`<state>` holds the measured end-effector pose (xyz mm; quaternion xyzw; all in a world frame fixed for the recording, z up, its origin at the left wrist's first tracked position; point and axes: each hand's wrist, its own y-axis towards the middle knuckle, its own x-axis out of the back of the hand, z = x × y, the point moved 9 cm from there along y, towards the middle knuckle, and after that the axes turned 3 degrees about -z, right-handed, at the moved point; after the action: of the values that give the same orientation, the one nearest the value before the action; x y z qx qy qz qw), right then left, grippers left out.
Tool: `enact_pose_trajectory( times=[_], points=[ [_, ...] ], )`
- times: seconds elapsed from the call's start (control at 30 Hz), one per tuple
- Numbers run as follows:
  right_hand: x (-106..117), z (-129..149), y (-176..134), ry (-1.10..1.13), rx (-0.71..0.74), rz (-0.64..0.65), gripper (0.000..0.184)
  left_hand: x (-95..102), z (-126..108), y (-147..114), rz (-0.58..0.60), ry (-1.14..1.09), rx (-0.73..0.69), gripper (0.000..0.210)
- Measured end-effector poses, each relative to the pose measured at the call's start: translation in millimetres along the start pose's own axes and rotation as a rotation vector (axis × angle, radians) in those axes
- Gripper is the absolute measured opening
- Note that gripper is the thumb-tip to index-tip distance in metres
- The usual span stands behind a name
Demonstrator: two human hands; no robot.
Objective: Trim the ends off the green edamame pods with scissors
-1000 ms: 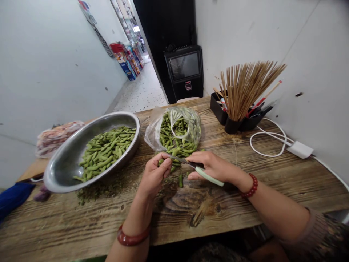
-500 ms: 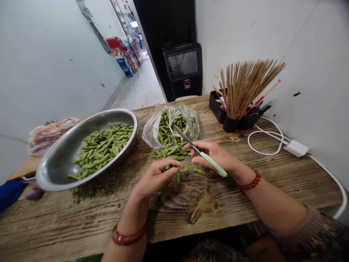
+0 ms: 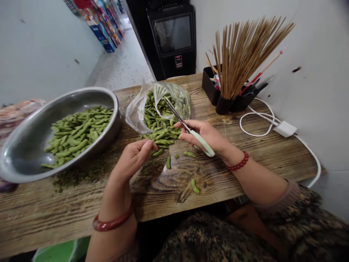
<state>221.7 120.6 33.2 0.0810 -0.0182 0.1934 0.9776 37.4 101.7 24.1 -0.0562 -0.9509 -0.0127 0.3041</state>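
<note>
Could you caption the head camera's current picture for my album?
Scissors in the right hand, left hand by loose green pods, a metal bowl of pods alongside.

Pale marked walls (image 3: 321, 40), speckled grey floor (image 3: 117, 71) and a boxy black unit (image 3: 162, 67) beyond a grained wooden table (image 3: 275, 162).

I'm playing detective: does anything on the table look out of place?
Yes: one pod lies alone near the front edge of the table, away from the pile of pods. Loose green scraps also lie beside the metal bowl.
</note>
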Motion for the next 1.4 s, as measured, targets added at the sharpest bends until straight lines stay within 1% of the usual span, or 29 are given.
enact_pose_trajectory(
  times=[0.1,0.13,0.2,0.23,0.37,0.43,0.53,0.63,0.7,0.77,0.8,0.9,0.97,1.03,1.1,1.17,1.3,1.4],
  points=[
    [0,-1,1,0.009,-0.007,-0.007,0.04,-32.2,-14,-6,0.288,0.076,-0.09,0.029],
    [0,-1,1,0.01,-0.007,-0.01,0.039,-41.5,-17,-8,0.365,0.076,-0.109,0.027],
    [1,-1,2,0.014,-0.004,-0.015,0.038,-54.1,-18,-12,0.465,0.091,-0.123,0.026],
    [2,-1,2,0.018,-0.002,-0.016,0.037,-56.3,-16,-12,0.477,0.121,-0.122,0.025],
    [4,-3,4,0.026,-0.006,-0.026,0.037,-48.9,-4,-9,0.385,0.35,-0.102,0.022],
    [5,-5,4,0.018,-0.012,-0.035,0.038,-49.1,1,-10,0.387,0.446,-0.08,0.021],
    [5,-6,4,-0.003,-0.012,-0.036,0.038,-55.4,8,-13,0.421,0.549,-0.05,0.02],
    [3,-3,3,-0.033,0.008,-0.032,0.037,-59.5,6,-11,0.399,0.546,-0.071,0.012],
    [3,-1,2,-0.056,0.011,-0.033,0.037,-56.2,-1,-8,0.333,0.446,-0.113,0.01],
    [2,0,1,-0.071,0.004,-0.036,0.038,-47.3,-7,-5,0.244,0.269,-0.132,0.011],
    [2,0,1,-0.073,0.003,-0.04,0.038,-41.4,-9,-4,0.197,0.155,-0.117,0.012],
    [-1,1,0,-0.08,0.02,-0.017,0.039,-29.3,-2,-4,0.106,-0.275,0.03,0.016],
    [-1,3,-1,-0.109,0.051,-0.02,0.038,-29.0,4,-6,0.087,-0.552,0.129,0.02],
    [-4,5,-2,-0.148,0.091,0.002,0.037,-30.5,6,-6,0.079,-0.74,0.172,0.022],
    [-7,8,-3,-0.204,0.143,0.021,0.038,-29.9,8,-6,0.05,-0.83,0.189,0.024],
    [-11,10,-4,-0.295,0.205,0.039,0.041,-28.0,11,-5,0.005,-0.862,0.211,0.027],
    [-21,9,-9,-0.5,0.291,0.116,0.05,-24.9,17,-5,-0.057,-0.85,0.233,0.029],
    [-26,6,-13,-0.566,0.311,0.159,0.054,-22.4,17,-5,-0.091,-0.793,0.216,0.027]
  ],
)
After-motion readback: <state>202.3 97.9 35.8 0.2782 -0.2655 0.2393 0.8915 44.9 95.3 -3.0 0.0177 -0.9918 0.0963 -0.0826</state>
